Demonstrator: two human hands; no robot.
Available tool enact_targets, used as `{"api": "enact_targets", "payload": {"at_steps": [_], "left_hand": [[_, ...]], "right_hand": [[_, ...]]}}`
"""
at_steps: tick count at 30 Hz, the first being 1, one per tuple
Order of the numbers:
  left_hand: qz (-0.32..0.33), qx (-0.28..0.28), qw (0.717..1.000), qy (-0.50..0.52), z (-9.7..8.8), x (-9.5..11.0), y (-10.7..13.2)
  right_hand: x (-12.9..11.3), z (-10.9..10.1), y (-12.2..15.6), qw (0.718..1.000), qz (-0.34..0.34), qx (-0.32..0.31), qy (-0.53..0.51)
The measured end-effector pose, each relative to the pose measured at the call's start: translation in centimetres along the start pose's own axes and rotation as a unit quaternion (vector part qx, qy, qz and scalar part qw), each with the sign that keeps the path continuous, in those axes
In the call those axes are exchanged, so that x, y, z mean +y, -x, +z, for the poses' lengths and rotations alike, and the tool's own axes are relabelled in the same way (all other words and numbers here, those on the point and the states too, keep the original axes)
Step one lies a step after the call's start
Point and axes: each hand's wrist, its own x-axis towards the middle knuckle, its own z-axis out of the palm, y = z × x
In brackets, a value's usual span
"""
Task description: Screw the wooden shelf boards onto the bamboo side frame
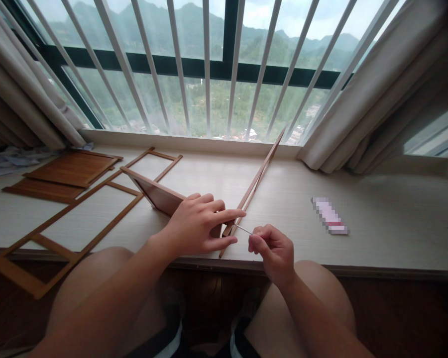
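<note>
My left hand [199, 226] lies over the end of a wooden board [160, 191] that stands tilted on its edge. Its index finger and thumb reach across to a narrow wooden frame [259, 174], seen edge-on, and press the two parts together. A thin silver rod, which looks like a hex key [243, 229], is pinched in the closed fingers of my right hand [272, 248]. The far tip of this rod meets the wood at the joint, between my left finger and thumb. My left palm hides part of the board's end.
On the left, a ladder-like wooden frame [91, 243] lies flat and juts past the near edge. Behind it are stacked slatted wooden panels [72, 166]. A blurred pink-and-white item [329, 216] lies at right. Window bars and curtains [366, 99] border the sill.
</note>
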Motion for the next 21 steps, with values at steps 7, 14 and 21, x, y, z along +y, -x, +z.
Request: {"api": "enact_targets", "payload": {"at_steps": [7,14,21], "left_hand": [[0.0,-0.005,1.0,-0.004,0.0,-0.04,-0.15],[0.006,-0.001,1.0,-0.004,0.18,-0.18,-0.1],[0.007,-0.004,1.0,-0.004,0.1,-0.17,-0.14]], "right_hand": [[-0.66,0.69,-0.26,0.986,0.099,-0.033,-0.133],[-0.29,0.5,-0.48,0.965,0.144,-0.082,-0.202],[-0.76,-0.19,-0.27,0.997,0.052,-0.056,0.008]]}}
